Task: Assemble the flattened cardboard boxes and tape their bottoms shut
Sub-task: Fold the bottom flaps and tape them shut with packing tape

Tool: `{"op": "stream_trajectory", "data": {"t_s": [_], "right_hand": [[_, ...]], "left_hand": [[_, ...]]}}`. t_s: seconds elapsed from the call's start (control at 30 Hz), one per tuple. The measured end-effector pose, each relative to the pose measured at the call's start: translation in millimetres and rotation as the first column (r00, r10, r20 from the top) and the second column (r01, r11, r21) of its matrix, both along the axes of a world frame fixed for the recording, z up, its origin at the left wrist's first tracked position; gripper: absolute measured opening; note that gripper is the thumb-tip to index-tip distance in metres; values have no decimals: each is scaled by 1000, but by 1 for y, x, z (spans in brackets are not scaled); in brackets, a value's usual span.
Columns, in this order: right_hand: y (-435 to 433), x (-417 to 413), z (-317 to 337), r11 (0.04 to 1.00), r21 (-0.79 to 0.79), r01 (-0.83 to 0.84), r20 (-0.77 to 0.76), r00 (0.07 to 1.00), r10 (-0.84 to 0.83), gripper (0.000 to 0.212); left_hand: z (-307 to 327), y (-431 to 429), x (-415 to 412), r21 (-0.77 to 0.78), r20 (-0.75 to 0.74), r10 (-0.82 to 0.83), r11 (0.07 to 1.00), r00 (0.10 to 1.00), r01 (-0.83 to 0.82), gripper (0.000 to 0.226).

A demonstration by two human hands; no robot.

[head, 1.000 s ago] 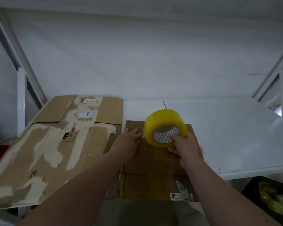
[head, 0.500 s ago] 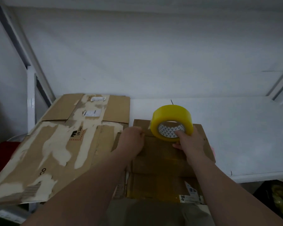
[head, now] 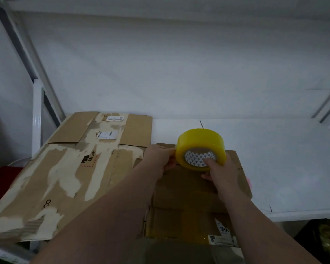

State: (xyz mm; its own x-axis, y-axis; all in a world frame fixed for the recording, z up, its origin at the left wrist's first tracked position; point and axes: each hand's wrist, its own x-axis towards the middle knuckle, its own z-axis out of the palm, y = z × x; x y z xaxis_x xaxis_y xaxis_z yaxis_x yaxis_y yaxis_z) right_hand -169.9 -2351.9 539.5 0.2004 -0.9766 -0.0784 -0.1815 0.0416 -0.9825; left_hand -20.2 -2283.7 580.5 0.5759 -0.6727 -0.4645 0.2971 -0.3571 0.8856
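An assembled brown cardboard box (head: 189, 189) stands at the white table's front edge, its closed flaps facing up. A fat yellow tape roll (head: 200, 147) is held upright over the box's far edge. My right hand (head: 220, 169) grips the roll, a finger hooked into its patterned core. My left hand (head: 160, 161) is at the roll's left rim, fingers curled and pinching there; the tape end itself is too small to see. Left of the box lie flattened cardboard boxes (head: 65, 176) with torn, pale patches and labels.
The white table (head: 274, 159) stretches to the right and back to a white wall. A white frame post (head: 36, 115) stands at the left. A dark bin (head: 324, 242) with yellowish contents sits below the table's right front corner.
My left hand has slid right from the box top to the roll's left rim. The roll and my right hand stay over the box's far edge; the camera view shifted slightly.
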Motion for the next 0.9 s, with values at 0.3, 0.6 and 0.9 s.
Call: {"op": "stream_trajectory", "data": {"t_s": [0.3,0.6,0.9], "right_hand": [[8,0,1,990,-141,-3,-89,996,-10,19],[8,19,6,986,-155,-63,-120,992,44,45],[6,32,6,987,-93,-128,-143,983,114,51]], "left_hand": [[3,10,19,98,626,-39,995,779,-30,33],[-7,34,34,-70,136,134,990,982,-125,20],[-16,34,50,-68,-210,159,982,965,-177,15]]}}
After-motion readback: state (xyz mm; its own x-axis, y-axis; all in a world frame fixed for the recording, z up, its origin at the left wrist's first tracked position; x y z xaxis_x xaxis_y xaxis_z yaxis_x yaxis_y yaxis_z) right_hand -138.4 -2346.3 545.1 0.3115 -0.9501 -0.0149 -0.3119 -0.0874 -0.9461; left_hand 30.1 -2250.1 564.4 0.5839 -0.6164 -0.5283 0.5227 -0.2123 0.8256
